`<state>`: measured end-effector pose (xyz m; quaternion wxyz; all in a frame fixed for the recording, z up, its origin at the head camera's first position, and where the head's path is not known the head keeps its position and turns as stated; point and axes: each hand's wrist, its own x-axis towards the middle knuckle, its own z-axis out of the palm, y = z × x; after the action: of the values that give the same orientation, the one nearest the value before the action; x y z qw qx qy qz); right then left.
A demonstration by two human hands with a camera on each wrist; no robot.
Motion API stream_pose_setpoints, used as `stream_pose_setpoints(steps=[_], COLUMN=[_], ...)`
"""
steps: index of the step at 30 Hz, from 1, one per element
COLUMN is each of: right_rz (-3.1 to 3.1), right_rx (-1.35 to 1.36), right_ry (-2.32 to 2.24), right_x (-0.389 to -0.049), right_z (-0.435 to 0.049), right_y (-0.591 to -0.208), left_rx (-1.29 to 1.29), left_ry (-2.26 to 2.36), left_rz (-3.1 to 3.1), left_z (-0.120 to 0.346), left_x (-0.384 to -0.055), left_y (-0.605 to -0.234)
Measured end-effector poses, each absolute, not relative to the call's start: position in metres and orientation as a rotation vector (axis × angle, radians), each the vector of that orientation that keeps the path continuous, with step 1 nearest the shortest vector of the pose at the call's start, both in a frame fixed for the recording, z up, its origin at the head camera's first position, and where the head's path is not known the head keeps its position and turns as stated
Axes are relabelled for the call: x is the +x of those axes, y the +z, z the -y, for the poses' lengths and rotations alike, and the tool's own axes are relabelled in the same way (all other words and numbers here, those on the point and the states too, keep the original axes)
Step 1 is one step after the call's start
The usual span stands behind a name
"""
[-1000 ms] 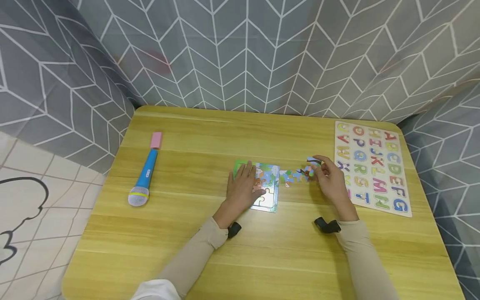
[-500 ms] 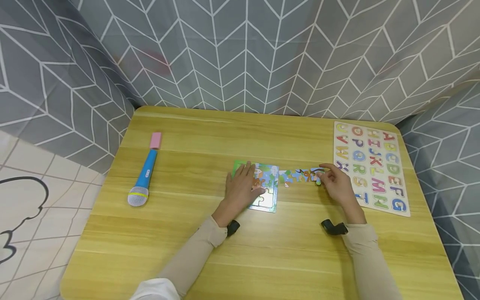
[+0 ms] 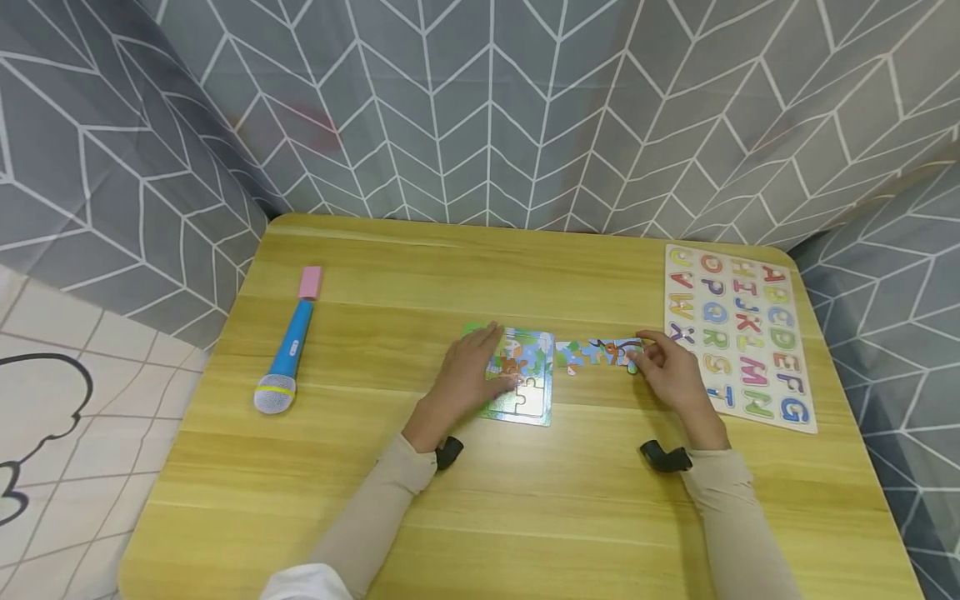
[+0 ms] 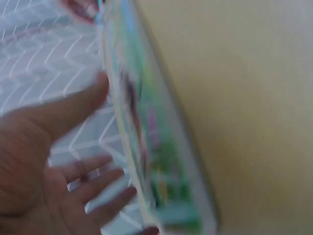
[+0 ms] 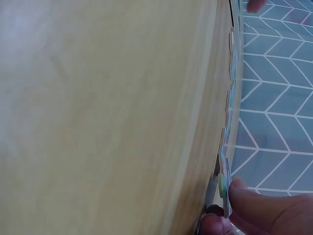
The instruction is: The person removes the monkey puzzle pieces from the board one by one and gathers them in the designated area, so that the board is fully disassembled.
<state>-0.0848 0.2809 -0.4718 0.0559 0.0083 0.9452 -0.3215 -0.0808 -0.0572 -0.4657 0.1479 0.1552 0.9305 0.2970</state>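
A colourful jigsaw tray [image 3: 528, 392] lies in the middle of the wooden table [image 3: 375, 275]. My left hand [image 3: 467, 377] rests on its left part with straight, spread fingers. The blurred left wrist view shows that hand [image 4: 58, 161] open beside the tray [image 4: 156, 161]. Right of the tray lies a short strip of joined puzzle pieces [image 3: 596, 352]. My right hand [image 3: 670, 372] pinches the strip's right end. In the right wrist view its fingertips [image 5: 254, 200] grip the end piece [image 5: 225, 188] at table level.
An alphabet board [image 3: 738, 333] with coloured letters lies along the table's right edge, just right of my right hand. A blue toy microphone [image 3: 285, 354] with a pink end lies at the left. Grey patterned cloth [image 3: 487, 108] hangs behind and at both sides.
My right hand brought a piece down to the strip's right end and stays there. My left hand slid back and left, uncovering more of the tray.
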Motion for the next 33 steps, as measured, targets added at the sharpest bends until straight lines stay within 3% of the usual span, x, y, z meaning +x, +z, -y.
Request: stream_pose_setpoints(steps=[16,33], right_rz=[-3.138,-2.886], right_rx=[0.085,-0.390], right_ry=[-0.951,-1.043], right_x=[-0.078,-0.067], right_z=[-0.255,-0.157], right_y=[-0.448,-0.470], left_rx=[0.492,0.444], left_ry=[0.836,0.869], left_rz=[-2.573,-2.605], left_z=[0.099,0.102], left_x=[-0.086,-0.082], left_y=[-0.467,-0.466])
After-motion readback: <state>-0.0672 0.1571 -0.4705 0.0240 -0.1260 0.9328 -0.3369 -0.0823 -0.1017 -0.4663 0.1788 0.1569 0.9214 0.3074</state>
